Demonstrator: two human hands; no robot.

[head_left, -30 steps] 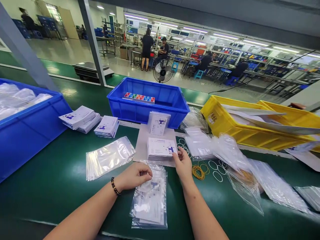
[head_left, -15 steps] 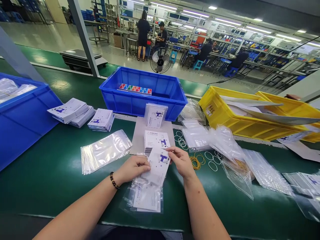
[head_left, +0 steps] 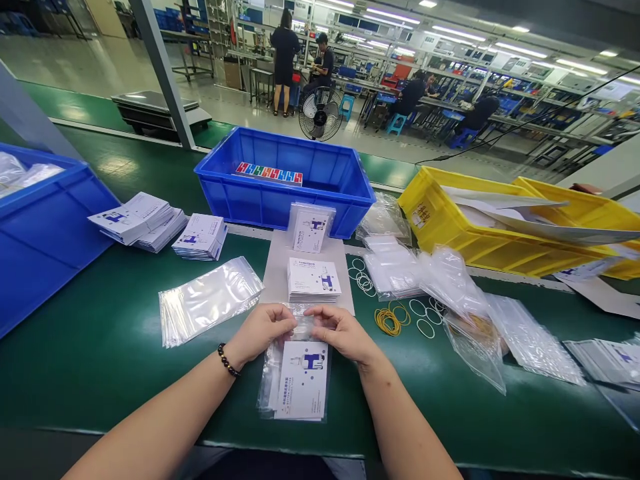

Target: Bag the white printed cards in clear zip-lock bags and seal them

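Observation:
Both hands pinch the upper end of a clear plastic bag point(head_left: 303, 328) near the front of the green table. My left hand point(head_left: 265, 333) grips its left side, and my right hand point(head_left: 345, 331) its right side. Within the bag lies a white printed booklet point(head_left: 303, 383) with a purple picture; other bags or booklets show beneath it. Just beyond my fingers, a stack of the same booklets point(head_left: 314, 280) rests on a grey cardboard sheet point(head_left: 275, 267). Behind it, a bagged booklet point(head_left: 310, 228) leans upright against a blue bin point(head_left: 285, 200). Flat empty bags point(head_left: 210, 301) lie fanned on the left.
Booklet stacks point(head_left: 200, 237) sit at left beside another blue bin point(head_left: 45, 233). Rubber bands point(head_left: 388, 321) and plastic bag bundles point(head_left: 395, 270) lie to the right, before yellow bins point(head_left: 500, 240). A fan point(head_left: 320, 115) and several people stand or sit beyond the table.
The booklet that was between my hands has gone down into the bag. Both hands have come to the bag's upper end and now pinch it.

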